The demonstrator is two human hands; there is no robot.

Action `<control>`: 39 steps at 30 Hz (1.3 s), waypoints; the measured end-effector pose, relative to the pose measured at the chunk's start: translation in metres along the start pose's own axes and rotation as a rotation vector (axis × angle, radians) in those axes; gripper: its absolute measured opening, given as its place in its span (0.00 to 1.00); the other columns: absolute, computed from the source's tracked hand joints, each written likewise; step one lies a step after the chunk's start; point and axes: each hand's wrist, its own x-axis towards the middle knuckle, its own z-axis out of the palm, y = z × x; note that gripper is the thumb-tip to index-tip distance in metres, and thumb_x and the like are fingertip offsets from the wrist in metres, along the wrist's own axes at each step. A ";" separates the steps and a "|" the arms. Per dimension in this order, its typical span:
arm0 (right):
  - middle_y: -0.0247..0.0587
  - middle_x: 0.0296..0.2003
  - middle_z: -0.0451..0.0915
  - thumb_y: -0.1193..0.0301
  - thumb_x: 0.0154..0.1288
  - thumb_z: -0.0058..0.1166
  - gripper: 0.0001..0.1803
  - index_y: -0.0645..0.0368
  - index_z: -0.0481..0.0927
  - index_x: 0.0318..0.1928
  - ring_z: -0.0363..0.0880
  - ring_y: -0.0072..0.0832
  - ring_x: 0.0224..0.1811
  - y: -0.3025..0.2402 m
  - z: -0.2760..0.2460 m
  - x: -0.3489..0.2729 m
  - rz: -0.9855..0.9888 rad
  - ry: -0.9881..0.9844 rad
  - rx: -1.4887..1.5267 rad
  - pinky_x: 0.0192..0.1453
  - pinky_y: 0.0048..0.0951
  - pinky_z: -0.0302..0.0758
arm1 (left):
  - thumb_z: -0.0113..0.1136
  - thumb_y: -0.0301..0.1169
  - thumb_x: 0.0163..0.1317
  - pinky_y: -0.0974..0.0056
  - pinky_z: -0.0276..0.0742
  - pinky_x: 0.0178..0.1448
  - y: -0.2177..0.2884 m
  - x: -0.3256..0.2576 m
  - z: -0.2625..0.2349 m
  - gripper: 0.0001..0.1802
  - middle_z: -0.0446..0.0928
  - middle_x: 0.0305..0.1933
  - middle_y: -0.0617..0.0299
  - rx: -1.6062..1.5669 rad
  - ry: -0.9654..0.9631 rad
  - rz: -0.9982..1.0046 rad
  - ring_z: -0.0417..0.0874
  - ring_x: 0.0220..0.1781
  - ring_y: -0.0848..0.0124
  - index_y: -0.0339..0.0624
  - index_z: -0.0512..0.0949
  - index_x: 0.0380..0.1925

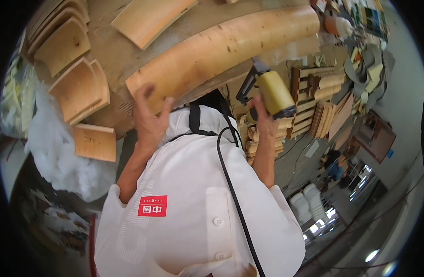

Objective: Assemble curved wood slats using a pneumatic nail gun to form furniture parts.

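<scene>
A long curved wooden panel (221,48), light brown with dark spots, lies across the work table in front of me. My left hand (150,117) is at the panel's left near corner, thumb and fingers apart; whether the fingertips touch the wood I cannot tell. In my right hand (266,120) is a pneumatic staple gun (274,92) with a yellow body and a black magazine. My fingers wrap its grip, partly hidden behind the body. The tool's nose points up and left, close to the panel's near edge, and is slightly blurred.
Curved plywood pieces (80,90) stack along the left, beside white fluffy stuffing (59,143). Another flat wooden piece (152,18) lies beyond the panel. To the right stand a slatted wooden pallet (304,104) and stacked boards (323,119). A black hose (230,180) runs down my front.
</scene>
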 end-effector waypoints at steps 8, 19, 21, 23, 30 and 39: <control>0.43 0.29 0.74 0.56 0.68 0.48 0.21 0.64 0.72 0.46 0.72 0.32 0.29 0.026 -0.073 0.048 -0.157 -0.209 0.690 0.37 0.35 0.71 | 0.60 0.31 0.57 0.54 0.73 0.55 0.105 0.021 0.136 0.30 0.73 0.52 0.44 -0.133 -0.374 0.551 0.76 0.51 0.48 0.38 0.63 0.59; 0.38 0.33 0.70 0.45 0.66 0.46 0.31 0.62 0.69 0.51 0.68 0.24 0.28 0.095 -0.231 0.120 -0.127 -0.167 1.143 0.36 0.26 0.65 | 0.55 0.29 0.51 0.58 0.80 0.35 0.226 -0.008 0.333 0.30 0.75 0.37 0.49 0.453 -0.403 0.938 0.82 0.33 0.52 0.22 0.64 0.53; 0.37 0.33 0.69 0.47 0.67 0.47 0.29 0.62 0.69 0.52 0.67 0.22 0.28 0.088 -0.257 0.128 -0.237 -0.103 1.192 0.36 0.25 0.65 | 0.56 0.32 0.55 0.57 0.79 0.35 0.243 -0.015 0.363 0.24 0.77 0.34 0.50 0.504 -0.415 1.001 0.82 0.28 0.52 0.25 0.68 0.49; 0.36 0.33 0.70 0.47 0.68 0.47 0.30 0.59 0.67 0.55 0.68 0.21 0.26 0.094 -0.281 0.134 -0.259 -0.073 1.198 0.30 0.22 0.64 | 0.55 0.37 0.59 0.54 0.79 0.34 0.249 -0.013 0.384 0.22 0.77 0.32 0.47 0.334 -0.516 0.997 0.82 0.28 0.51 0.26 0.70 0.44; 0.38 0.34 0.71 0.51 0.66 0.53 0.31 0.62 0.65 0.58 0.68 0.23 0.25 0.122 -0.351 0.142 -0.491 0.121 1.330 0.28 0.24 0.66 | 0.49 0.51 0.66 0.51 0.72 0.57 0.265 0.038 0.387 0.28 0.74 0.51 0.43 0.238 -0.820 0.647 0.75 0.55 0.49 0.35 0.72 0.48; 0.39 0.32 0.74 0.54 0.67 0.52 0.30 0.64 0.64 0.58 0.71 0.25 0.23 0.135 -0.368 0.135 -0.420 0.527 1.142 0.28 0.25 0.68 | 0.62 0.35 0.58 0.57 0.78 0.46 0.263 0.273 0.473 0.16 0.81 0.39 0.50 0.206 -0.412 0.729 0.83 0.40 0.56 0.36 0.77 0.43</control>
